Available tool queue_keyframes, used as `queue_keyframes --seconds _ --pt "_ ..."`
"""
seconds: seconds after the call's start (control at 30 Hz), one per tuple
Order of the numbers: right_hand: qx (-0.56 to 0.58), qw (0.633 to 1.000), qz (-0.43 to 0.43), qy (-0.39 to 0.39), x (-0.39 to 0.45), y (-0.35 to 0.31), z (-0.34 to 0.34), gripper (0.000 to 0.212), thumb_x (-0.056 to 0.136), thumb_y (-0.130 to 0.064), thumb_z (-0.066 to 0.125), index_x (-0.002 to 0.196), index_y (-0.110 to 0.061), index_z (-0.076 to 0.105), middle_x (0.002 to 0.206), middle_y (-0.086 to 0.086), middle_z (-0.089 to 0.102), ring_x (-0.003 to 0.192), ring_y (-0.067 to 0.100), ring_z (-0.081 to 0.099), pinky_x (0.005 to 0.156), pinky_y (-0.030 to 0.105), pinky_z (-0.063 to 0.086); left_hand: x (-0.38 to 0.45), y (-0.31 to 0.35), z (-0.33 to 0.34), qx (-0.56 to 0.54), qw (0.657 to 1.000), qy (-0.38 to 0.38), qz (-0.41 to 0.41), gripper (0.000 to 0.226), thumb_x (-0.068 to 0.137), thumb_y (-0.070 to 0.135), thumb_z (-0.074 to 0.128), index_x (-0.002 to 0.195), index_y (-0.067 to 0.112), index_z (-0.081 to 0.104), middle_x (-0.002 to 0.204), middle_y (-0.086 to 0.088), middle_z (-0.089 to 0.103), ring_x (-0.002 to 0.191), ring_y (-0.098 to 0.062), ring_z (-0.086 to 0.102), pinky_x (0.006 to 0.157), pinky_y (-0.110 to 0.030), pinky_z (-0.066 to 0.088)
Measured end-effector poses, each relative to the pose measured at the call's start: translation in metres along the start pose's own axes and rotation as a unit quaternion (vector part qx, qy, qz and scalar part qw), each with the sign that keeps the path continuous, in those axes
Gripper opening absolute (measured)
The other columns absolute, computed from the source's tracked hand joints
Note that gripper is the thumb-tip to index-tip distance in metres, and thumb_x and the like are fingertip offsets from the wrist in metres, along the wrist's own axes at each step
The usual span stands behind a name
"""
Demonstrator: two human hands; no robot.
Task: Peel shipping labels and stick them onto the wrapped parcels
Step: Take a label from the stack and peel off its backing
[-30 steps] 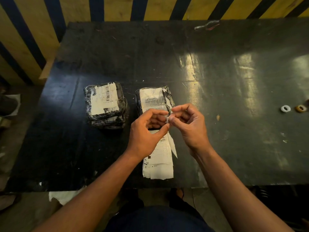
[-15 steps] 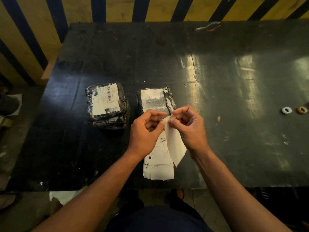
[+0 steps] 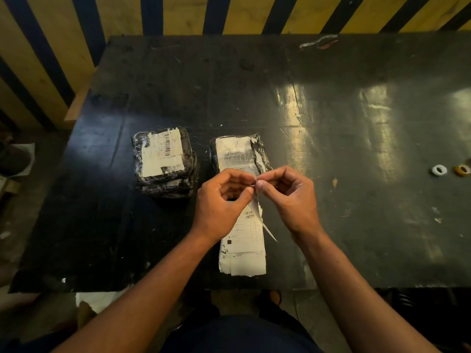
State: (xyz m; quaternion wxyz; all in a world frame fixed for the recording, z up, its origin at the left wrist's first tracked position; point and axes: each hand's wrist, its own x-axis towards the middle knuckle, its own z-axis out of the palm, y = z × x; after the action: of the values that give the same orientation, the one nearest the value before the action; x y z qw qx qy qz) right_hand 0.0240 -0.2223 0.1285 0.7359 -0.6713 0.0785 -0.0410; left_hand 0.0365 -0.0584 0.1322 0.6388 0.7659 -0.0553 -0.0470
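Shipping label (image 3: 257, 207) pinched at top corner between left hand (image 3: 221, 200) and right hand (image 3: 290, 197) above label stack (image 3: 242, 258); best peeled slowly, backing kept flat.

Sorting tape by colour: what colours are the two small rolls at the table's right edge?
One roll is white, the other yellowish-brown, seen in the head view.

A label (image 3: 257, 210) hangs edge-on, a thin white strip pinched at its top. Below it a stack of labels (image 3: 243, 248) lies flat near the front table edge, print up. Beyond sit two black wrapped parcels: the left parcel (image 3: 164, 161) bears a barcoded label, the right parcel (image 3: 238, 154) a white patch.
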Motion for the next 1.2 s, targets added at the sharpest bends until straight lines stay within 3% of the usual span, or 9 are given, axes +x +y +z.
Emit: queue_keyframes --seconds 0.13,0.33,0.47,0.6,0.8,0.97,1.2 --pt "0.02 1.0 0.007 -0.013 -0.001 0.002 -0.001 0.014 0.084 0.002 0.08 0.093 -0.007 0.075 0.092 0.016 0.077 0.086 0.026 0.075 0.082 0.034 0.061 0.0 -0.003 0.001 0.01 1.0 -0.003 0.004 0.023 0.09 0.009 0.078 0.112 0.015 0.074 0.109 0.001 0.076 0.101 -0.016 0.075 0.088 -0.04 0.063" --pt "0.064 0.998 0.017 0.001 -0.002 0.003 -0.002 0.015 0.085 0.007 0.075 0.097 0.014 0.07 0.087 0.014 0.076 0.081 0.017 0.073 0.079 0.027 0.06 -0.001 -0.003 0.002 0.029 0.999 0.008 0.019 0.019 0.09 0.017 0.08 0.108 0.018 0.075 0.108 -0.001 0.074 0.096 -0.019 0.075 0.082 -0.043 0.064" --pt "0.091 0.995 0.041 -0.003 -0.002 0.004 -0.003 0.004 0.087 0.003 0.073 0.092 0.003 0.073 0.085 0.014 0.076 0.081 0.021 0.073 0.078 0.03 0.061 -0.001 -0.002 0.004 0.034 0.999 0.009 0.028 0.018 0.09 0.016 0.08 0.107 0.015 0.075 0.107 -0.002 0.073 0.093 -0.019 0.075 0.08 -0.039 0.064" --pt "0.119 0.991 0.054 -0.001 -0.002 0.005 -0.002 0.006 0.089 0.002 0.071 0.087 -0.003 0.075 0.084 0.015 0.075 0.084 0.031 0.07 0.081 0.035 0.062 -0.002 0.0 0.004 0.049 0.998 0.002 0.038 0.018 0.09 0.015 0.079 0.107 0.018 0.075 0.108 0.001 0.072 0.093 -0.017 0.074 0.081 -0.036 0.064" --pt "0.135 0.989 0.065 -0.003 -0.002 0.003 -0.001 0.011 0.09 0.003 0.07 0.084 -0.005 0.075 0.081 0.012 0.074 0.08 0.026 0.07 0.079 0.033 0.061 -0.003 0.005 0.003 0.067 0.996 0.001 0.06 0.018 0.089 0.014 0.08 0.107 0.015 0.076 0.107 0.004 0.07 0.092 -0.017 0.073 0.079 -0.037 0.064" --pt "0.159 0.985 0.062 -0.028 -0.003 -0.006 -0.001 0.004 0.084 -0.009 0.075 0.083 -0.005 0.074 0.086 0.013 0.074 0.082 0.024 0.072 0.078 0.03 0.059 -0.005 0.014 0.0 0.072 0.994 0.001 0.081 0.019 0.09 0.012 0.079 0.108 0.016 0.075 0.108 0.004 0.069 0.094 -0.016 0.073 0.08 -0.036 0.063" --pt "0.189 0.98 0.021 -0.054 -0.003 -0.019 0.001 0.015 0.087 -0.002 0.066 0.077 -0.011 0.074 0.087 0.011 0.073 0.083 0.024 0.071 0.078 0.032 0.059 -0.006 0.03 -0.004 0.074 0.99 -0.004 0.124 0.019 0.091 0.012 0.077 0.109 0.013 0.074 0.11 0.001 0.068 0.096 -0.014 0.072 0.081 -0.029 0.062"
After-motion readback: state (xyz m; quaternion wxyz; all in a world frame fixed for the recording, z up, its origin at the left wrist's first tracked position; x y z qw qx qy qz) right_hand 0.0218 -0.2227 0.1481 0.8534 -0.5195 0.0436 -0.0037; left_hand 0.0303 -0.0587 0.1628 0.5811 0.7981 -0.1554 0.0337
